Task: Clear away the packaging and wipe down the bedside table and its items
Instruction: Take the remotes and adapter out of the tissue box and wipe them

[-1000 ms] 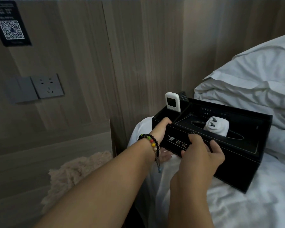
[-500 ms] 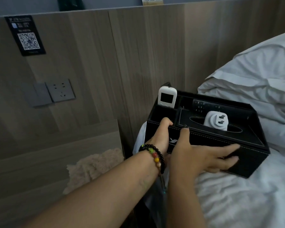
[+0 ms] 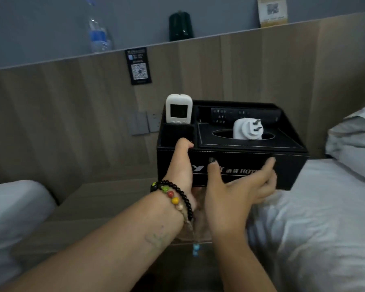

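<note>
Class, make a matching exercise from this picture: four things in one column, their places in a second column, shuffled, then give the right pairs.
Things
1. white remote
2. white plug adapter
3. water bottle
4. black remote

Places
A. on the ledge above the headboard
B. upright in the organizer's left rear slot
C. lying along the organizer's back compartment
D. sitting in the oval tissue opening

Pairs: 1-B, 2-D, 3-A, 4-C

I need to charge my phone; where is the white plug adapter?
In the head view, right of centre, the white plug adapter sits in the oval tissue opening of the black organizer box, just in front of the black remote.
</note>
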Motion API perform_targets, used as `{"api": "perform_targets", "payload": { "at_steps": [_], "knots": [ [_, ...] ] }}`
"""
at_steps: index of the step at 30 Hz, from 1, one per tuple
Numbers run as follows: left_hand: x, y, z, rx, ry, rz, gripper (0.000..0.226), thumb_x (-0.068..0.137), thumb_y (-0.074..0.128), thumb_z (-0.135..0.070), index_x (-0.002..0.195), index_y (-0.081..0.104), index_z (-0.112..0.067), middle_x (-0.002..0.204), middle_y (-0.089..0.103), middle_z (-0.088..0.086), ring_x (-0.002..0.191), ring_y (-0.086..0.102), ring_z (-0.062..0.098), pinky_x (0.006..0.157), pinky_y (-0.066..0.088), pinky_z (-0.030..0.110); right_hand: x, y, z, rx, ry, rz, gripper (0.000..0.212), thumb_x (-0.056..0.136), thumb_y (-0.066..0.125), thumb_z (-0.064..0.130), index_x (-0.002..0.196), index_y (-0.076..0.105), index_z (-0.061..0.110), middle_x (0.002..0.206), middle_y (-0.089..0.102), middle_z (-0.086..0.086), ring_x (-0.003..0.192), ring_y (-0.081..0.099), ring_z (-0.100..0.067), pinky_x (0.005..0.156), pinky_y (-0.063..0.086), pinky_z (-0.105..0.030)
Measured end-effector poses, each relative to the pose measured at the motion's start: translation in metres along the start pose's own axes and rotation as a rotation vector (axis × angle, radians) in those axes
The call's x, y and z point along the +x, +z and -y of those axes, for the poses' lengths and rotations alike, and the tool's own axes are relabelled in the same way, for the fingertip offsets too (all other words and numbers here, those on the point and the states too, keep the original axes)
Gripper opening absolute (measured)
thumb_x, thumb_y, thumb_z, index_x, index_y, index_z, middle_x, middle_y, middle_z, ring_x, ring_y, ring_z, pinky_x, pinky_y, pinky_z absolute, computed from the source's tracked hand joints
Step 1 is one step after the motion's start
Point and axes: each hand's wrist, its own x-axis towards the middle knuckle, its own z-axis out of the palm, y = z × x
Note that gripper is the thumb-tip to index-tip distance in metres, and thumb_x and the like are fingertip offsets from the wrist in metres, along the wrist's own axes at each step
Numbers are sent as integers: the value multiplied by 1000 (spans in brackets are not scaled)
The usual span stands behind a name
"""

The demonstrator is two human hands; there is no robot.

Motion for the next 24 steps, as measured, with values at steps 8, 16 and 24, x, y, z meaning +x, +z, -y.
{"api": "perform_targets", "payload": {
  "at_steps": [8, 16, 24],
  "knots": [
    [-20, -125, -31, -99, 64, -299, 35, 76, 57, -44, 93, 68, -16, 85, 70, 6, 87, 69, 26, 87, 55, 40, -75, 65, -11, -117, -32, 400, 89, 86, 68, 22, 152, 8, 30, 156, -11, 8, 142, 5, -20, 100, 22, -24],
    [-26, -205, -37, -98, -1, -494, 35, 74, 61, -44, 93, 66, -16, 88, 69, 5, 94, 67, 25, 99, 47, 40, -119, 108, -38, -168, 16, 609, 85, 87, 67, 16, 153, 12, 23, 156, -10, 2, 141, 4, -21, 101, 19, -19],
    [-14, -242, -38, -148, -158, -502, 28, 79, 64, -37, 86, 65, -10, 84, 68, 8, 83, 63, 23, 97, 46, 34, -115, 134, -62, -195, 8, 734, 82, 89, 63, 11, 154, 13, 21, 155, -13, 6, 145, 2, -17, 103, 15, -13]
  ]
}}
